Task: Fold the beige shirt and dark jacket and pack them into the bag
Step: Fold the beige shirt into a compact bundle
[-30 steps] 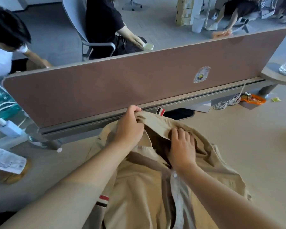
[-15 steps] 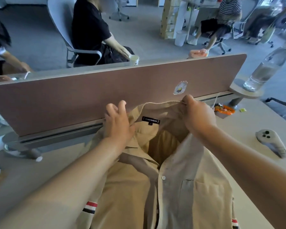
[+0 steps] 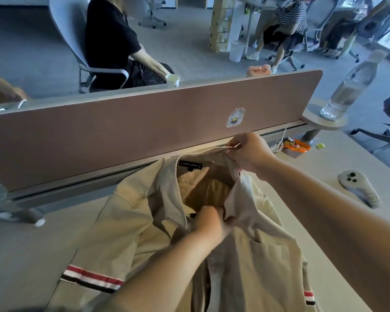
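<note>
The right hand (image 3: 250,152) pinches the collar of the beige shirt (image 3: 122,221) near the surface's (image 3: 20,255) far edge. The left hand (image 3: 208,221) grips the shirt's front edge below the neck opening. The shirt lies spread front-up beside the divider panel (image 3: 144,131).

The one view sits at head height, wide-angle, and looks forward and down onto the desk (image 3: 32,255). The shirt (image 3: 126,221) lies close under the lens. It faces the divider (image 3: 122,136), with the office farther off above it.
</note>
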